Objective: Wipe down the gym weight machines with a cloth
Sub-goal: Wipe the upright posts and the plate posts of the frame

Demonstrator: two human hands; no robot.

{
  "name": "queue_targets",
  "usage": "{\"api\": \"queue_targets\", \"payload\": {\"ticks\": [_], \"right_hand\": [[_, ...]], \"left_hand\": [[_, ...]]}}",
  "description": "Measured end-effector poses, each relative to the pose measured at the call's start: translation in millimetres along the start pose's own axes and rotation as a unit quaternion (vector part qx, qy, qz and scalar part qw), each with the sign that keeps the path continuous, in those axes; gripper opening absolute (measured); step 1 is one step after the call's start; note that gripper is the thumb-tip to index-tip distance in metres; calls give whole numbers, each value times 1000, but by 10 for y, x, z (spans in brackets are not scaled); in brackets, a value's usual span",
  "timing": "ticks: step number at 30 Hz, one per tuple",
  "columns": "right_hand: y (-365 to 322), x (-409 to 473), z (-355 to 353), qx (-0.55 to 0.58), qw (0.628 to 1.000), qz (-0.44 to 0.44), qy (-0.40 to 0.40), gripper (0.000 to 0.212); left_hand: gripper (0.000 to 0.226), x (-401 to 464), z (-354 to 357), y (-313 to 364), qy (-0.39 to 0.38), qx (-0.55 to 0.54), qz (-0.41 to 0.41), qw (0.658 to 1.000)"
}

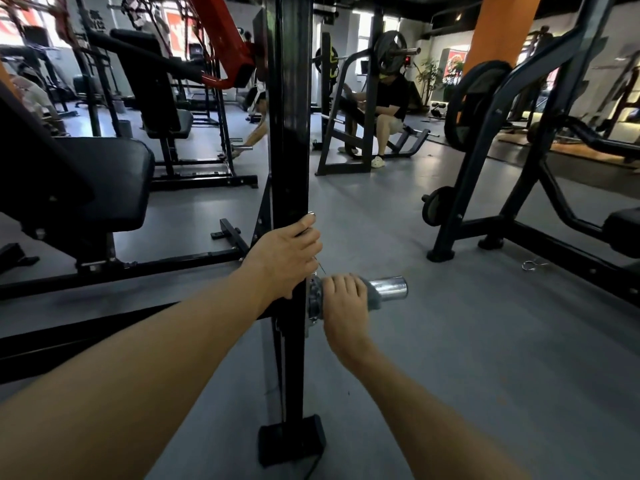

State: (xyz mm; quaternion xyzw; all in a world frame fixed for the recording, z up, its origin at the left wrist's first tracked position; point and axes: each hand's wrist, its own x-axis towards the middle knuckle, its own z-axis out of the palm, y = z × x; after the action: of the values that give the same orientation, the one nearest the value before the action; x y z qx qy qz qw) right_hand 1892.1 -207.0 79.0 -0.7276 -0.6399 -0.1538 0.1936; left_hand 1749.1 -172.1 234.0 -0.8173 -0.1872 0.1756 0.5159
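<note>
Left hand (284, 258) grips the black upright steel post (290, 133). Right hand (344, 296) clamps a grey cloth (373, 297) around the shiny horizontal steel peg (389, 288), pointing right.

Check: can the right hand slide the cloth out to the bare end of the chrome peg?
Probably yes. The right hand already wraps the cloth round the peg, and nothing sits beyond it.

A grey cloth (374, 297) is wrapped around a shiny metal weight peg (389, 288) that sticks out sideways from a black upright post (291, 133) of the weight machine. Only a small bunched part of the cloth shows, about midway along the peg. The peg's bare chrome end points right, and its round flange sits against the post, low above the grey floor.
</note>
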Motion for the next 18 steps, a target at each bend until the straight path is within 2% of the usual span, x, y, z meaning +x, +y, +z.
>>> {"api": "queue_targets", "payload": {"ticks": [3,6,9,11,14,18], "right_hand": [[591,17,-95,-62,997,-50,1,49],[1188,98,-251,-83,996,2,-37,43],[998,267,-341,-122,985,-11,-125,35],[693,366,-338,-113,981,-50,-147,34],[291,426,-245,-97,984,-98,-112,30],[144,137,-17,-70,994,-84,12,40]], "left_hand": [[78,23,40,-2,5,4,-1,1000],[80,46,63,-9,10,3,8,1000],[78,53,66,-11,12,0,12,1000],[77,61,54,-18,17,-5,9,1000],[76,37,74,-24,23,-11,7,1000],[74,6,93,-33,24,3,4,1000]]}}
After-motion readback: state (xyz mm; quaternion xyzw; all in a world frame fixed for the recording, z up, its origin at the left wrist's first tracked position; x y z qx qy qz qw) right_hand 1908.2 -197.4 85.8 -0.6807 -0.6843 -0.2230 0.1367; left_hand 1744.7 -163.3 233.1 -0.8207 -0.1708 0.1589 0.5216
